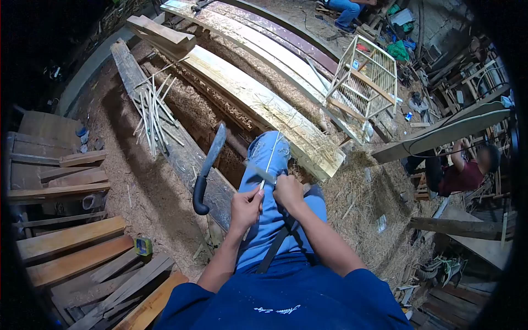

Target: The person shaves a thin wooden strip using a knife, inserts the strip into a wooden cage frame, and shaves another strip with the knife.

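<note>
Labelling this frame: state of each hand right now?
Left hand: closed, holding a stick.
Right hand: closed, holding a small knife.

Strip over the lap, machete and stick pile on left plank, cage ahead right

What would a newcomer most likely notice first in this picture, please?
Probably the centre: above the person's blue-clad legs, the left hand holds a thin stick while the right hand holds a short blade across it. Just left lies a large black-handled knife on a plank, below a loose pile of sticks. A cage-like frame stands at the upper right.
</note>
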The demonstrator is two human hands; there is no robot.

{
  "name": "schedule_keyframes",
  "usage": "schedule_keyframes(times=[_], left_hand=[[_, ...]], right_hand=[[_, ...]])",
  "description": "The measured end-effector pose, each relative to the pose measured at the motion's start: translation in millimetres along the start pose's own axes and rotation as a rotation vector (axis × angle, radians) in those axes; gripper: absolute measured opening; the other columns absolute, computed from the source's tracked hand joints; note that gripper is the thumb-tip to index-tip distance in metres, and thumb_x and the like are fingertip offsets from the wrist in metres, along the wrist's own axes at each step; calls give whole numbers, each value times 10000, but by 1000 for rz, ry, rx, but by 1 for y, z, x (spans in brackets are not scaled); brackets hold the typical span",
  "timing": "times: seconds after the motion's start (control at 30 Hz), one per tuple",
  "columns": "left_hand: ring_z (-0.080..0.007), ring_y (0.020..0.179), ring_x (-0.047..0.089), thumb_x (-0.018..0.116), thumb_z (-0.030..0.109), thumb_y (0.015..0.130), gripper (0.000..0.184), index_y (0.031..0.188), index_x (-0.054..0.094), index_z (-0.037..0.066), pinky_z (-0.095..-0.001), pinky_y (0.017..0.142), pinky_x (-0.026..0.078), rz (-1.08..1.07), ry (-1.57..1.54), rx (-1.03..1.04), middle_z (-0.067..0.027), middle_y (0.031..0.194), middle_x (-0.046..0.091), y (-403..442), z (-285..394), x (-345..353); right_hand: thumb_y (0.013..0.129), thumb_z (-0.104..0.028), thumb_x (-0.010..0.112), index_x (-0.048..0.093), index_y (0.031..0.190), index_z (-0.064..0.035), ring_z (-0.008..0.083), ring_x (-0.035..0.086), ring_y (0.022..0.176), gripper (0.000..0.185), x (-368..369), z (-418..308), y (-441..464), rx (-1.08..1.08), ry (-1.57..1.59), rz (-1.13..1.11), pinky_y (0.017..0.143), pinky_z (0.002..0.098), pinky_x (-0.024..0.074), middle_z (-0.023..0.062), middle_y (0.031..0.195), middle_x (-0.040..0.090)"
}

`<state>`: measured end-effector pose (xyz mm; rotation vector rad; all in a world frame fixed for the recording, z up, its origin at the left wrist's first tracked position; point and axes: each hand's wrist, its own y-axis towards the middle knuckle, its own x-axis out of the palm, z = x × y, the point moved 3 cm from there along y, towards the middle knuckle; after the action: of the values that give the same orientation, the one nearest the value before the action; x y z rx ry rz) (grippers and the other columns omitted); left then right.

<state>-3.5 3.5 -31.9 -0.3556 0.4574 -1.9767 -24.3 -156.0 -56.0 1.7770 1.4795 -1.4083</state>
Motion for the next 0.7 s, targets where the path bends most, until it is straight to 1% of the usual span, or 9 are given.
schedule_keyframes(times=[0.07,0.17,0.2,0.33,0.4,0.5,0.57,0.63,0.7], left_hand=[[-29,411,434,625,183,966,259,1167,699,38,-215,364,334,70,70,8,37,567,539,-11,-6,-4],[-24,423,431,627,167,963,268,1191,687,40,-213,374,336,81,50,-58,43,571,534,-24,4,-9],[-28,425,443,636,185,957,269,1182,694,48,-217,387,350,78,61,-25,35,574,557,-24,0,-10],[-19,451,452,648,174,950,269,1180,694,41,-209,401,345,117,137,2,34,580,559,-54,-8,-19],[-11,469,449,665,148,937,264,1173,696,34,-202,408,330,144,48,-109,41,589,559,-87,-14,-29],[-9,479,447,682,117,922,259,1167,699,33,-195,413,321,152,-88,-178,41,602,568,-106,-12,-37],[-10,476,440,692,109,916,258,1160,700,26,-192,411,312,165,-107,-144,41,603,567,-107,-13,-43],[-11,473,439,699,114,912,261,1154,701,17,-195,412,314,123,-41,-198,35,604,568,-114,-8,-53],[-14,457,430,701,123,912,260,1148,703,13,-196,405,307,120,-2,-134,34,599,566,-120,-16,-63]], right_hand=[[716,-90,642,684,770,5,437,680,766,117,0,4,7,44,2,39,703,513,556,262,800,675],[725,-94,641,687,776,5,431,683,780,121,4,1,8,20,-18,0,705,514,553,258,803,678],[726,-93,650,689,789,10,425,685,818,127,1,-2,7,24,-3,-24,731,517,551,267,831,679],[737,-76,655,700,739,5,416,691,801,93,3,3,14,119,-8,34,715,500,558,261,820,684],[745,-70,642,701,773,17,427,686,829,108,-5,8,23,111,5,28,735,513,553,267,847,685],[753,-62,624,700,805,26,435,684,835,128,-3,8,23,130,6,-5,742,522,550,274,856,683],[760,-54,605,700,816,31,444,681,839,139,-3,6,21,122,11,-4,748,523,549,281,851,680],[764,-56,604,703,834,38,447,679,853,153,-3,6,20,201,48,44,768,526,544,289,866,678],[767,-60,606,703,847,39,448,678,863,160,-7,8,21,215,58,47,779,528,541,293,886,677]])
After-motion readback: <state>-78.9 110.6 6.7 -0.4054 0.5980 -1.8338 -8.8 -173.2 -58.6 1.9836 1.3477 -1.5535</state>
